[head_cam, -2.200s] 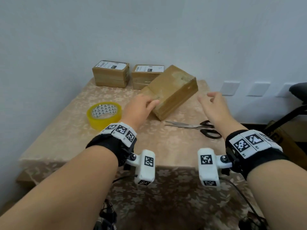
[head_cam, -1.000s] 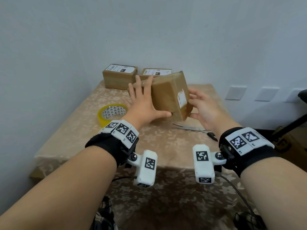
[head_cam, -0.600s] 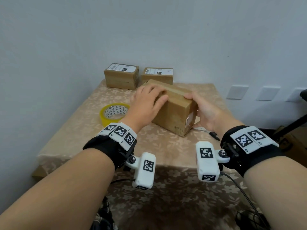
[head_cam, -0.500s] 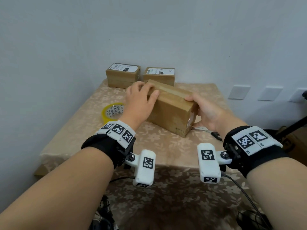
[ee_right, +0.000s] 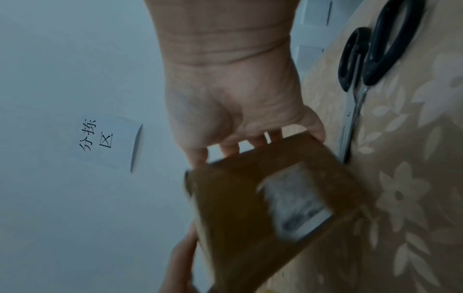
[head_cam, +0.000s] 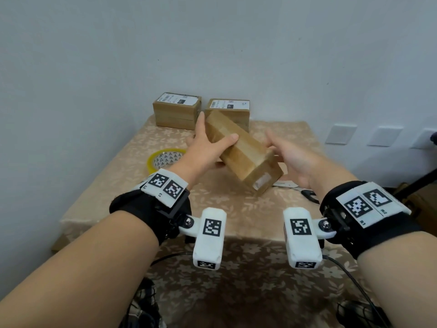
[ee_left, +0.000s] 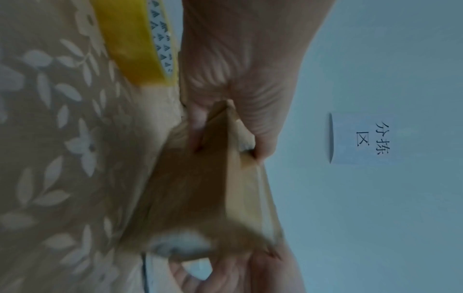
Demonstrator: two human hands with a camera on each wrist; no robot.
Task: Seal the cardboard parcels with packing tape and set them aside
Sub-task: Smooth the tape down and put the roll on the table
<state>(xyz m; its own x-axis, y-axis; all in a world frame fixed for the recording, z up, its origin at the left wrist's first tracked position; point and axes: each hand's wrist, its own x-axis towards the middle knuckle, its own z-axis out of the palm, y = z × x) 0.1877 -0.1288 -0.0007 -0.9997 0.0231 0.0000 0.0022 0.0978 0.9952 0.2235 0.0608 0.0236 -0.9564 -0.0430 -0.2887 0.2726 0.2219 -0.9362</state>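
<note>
A brown cardboard parcel hangs tilted above the table, its far end raised and its labelled end low and toward me. My left hand grips the far end, thumb across the top and fingers along the left side. On the right side my right hand holds it, fingers reaching behind the edge. The left wrist view shows the parcel blurred beyond the palm. In the right wrist view the fingers lie over the parcel's rim. A yellow tape roll lies flat at the left.
Two labelled parcels stand side by side at the back against the wall. Black-handled scissors lie on the floral tablecloth right of the held parcel. A paper sign hangs on the wall.
Half a second ago the parcel lay on the table under both hands. It is now lifted off the cloth, turned lengthwise and tilted with its far end up.
</note>
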